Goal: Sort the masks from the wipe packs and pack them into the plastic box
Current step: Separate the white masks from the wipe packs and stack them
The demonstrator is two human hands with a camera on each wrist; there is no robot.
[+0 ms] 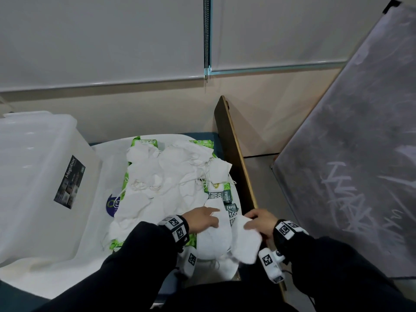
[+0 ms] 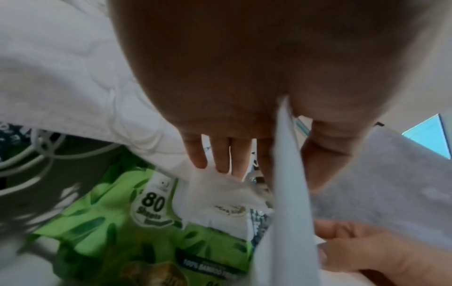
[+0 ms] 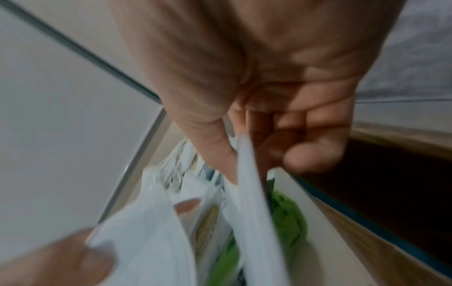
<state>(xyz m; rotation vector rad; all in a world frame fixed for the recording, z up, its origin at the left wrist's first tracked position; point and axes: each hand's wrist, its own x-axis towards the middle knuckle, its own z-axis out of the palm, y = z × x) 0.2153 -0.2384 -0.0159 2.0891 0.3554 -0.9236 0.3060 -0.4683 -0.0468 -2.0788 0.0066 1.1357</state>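
Several white masks (image 1: 171,176) lie in a heap over green wipe packs (image 1: 227,197) in the middle of the table. The clear plastic box (image 1: 33,176) stands at the left, apart from both hands. My left hand (image 1: 203,218) is at the pile's near edge and pinches a white mask (image 1: 212,242) between thumb and forefinger (image 2: 266,166). Below it lies a green pack (image 2: 102,232) marked 80 sheets. To the right, my right hand (image 1: 258,220) grips another mask (image 1: 246,243), fingers curled round its edge (image 3: 249,183). The two held masks overlap.
A wooden board (image 1: 236,158) stands on edge along the right side of the pile. A big grey panel (image 1: 349,154) leans further right. A white plastic sheet (image 1: 78,244) lies under the pile and beside the box. The wall is close behind.
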